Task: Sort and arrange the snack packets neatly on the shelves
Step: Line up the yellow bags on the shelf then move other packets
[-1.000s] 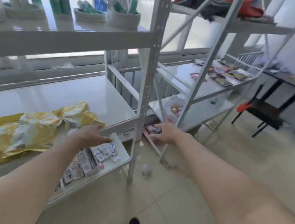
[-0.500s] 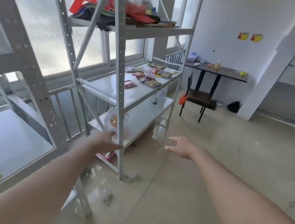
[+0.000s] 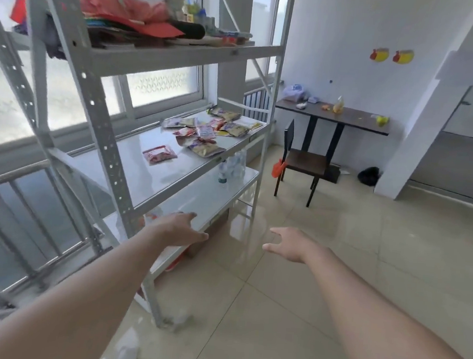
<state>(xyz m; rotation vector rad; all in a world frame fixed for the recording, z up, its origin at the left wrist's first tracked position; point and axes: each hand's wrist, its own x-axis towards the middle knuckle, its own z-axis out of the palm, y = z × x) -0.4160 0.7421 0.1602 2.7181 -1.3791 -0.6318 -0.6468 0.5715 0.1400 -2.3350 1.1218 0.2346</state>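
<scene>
Reaching empty hands, left hand (image 3: 179, 228) and right hand (image 3: 290, 247), toward snack packets (image 3: 205, 133).

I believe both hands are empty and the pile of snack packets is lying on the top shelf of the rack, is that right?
Not quite. The head view shows the snack packets on the middle shelf, not the top one, which holds folded cloth and caps. Both the left hand and right hand are indeed empty.

So the shelving rack (image 3: 97, 128) stands on the left, against the windows. Snack packets (image 3: 205, 128) are scattered toward the far end of its middle shelf (image 3: 135, 157), with one packet (image 3: 159, 154) lying apart, nearer the camera. Bottles (image 3: 232, 166) sit on the shelf below. Off to the right there's a table (image 3: 347, 120) against the back wall with a chair (image 3: 302, 159) in front of it.
</scene>
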